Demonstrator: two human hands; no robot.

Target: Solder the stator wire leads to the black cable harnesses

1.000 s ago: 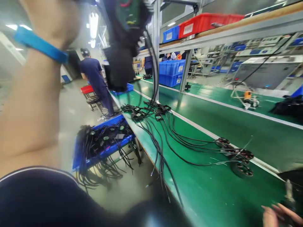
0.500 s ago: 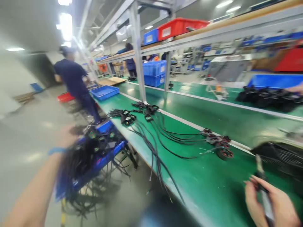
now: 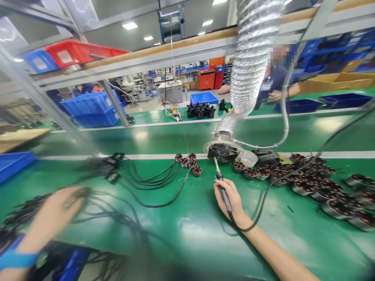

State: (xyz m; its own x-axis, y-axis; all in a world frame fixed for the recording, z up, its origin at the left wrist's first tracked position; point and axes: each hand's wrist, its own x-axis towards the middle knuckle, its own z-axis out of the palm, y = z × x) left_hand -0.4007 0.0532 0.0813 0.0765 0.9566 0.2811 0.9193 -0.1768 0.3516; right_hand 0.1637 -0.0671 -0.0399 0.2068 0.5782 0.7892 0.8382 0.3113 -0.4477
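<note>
Here's the right hand (image 3: 230,195) over the middle of the glossy green counter (image 3: 181,242), fingers closed around a slim black-and-grey soldering iron (image 3: 224,193), its metal tip angled up toward the far edge. That tip sits right in front of a round black wire grille (image 3: 223,153) at the mouth of a silver corrugated duct (image 3: 250,66); contact, can't tell. Over to the left, the left hand (image 3: 60,208), blue band (image 3: 19,258) at the wrist, is a blur above the near-left corner, among thin black cables (image 3: 165,205); whether its fingers grip anything, can't tell. Small square black modules with green boards (image 3: 113,176) lie toward the far-left part of the counter, and from there cables sweep across to a little cluster of squat round motor parts with black-and-red tops (image 3: 197,171) by the far edge, just left of the grille. Many more motor parts crowd the right side, and below the near-left edge there's a blue plastic bin (image 3: 74,265), cables beside it.
</note>
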